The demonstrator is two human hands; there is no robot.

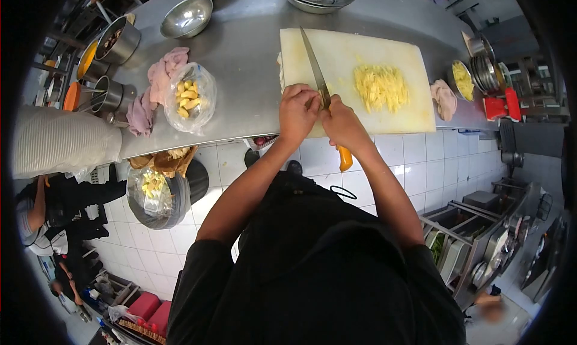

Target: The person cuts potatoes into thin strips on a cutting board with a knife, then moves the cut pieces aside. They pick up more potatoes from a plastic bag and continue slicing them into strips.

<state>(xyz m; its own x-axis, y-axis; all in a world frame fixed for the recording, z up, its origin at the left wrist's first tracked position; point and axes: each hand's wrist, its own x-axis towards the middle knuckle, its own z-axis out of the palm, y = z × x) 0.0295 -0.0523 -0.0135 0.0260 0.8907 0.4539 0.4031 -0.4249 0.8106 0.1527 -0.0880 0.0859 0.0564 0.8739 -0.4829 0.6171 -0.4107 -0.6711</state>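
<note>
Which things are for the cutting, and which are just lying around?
For the cutting:
- Knife, in the right hand
- Board
- Yellow strips, on the board
- Bag of yellow pieces, probably waiting to be cut

Probably just lying around:
- Pink cloths
- Metal bowls
- Pots

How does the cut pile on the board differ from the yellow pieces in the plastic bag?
The cut pile is thin strips; the bagged pieces are chunky and rounded.
The cut pile lies loose on the white cutting board; the bagged pieces sit in a clear plastic bag.
The cut pile looks paler than the bagged pieces.
Both are yellowish.
</note>
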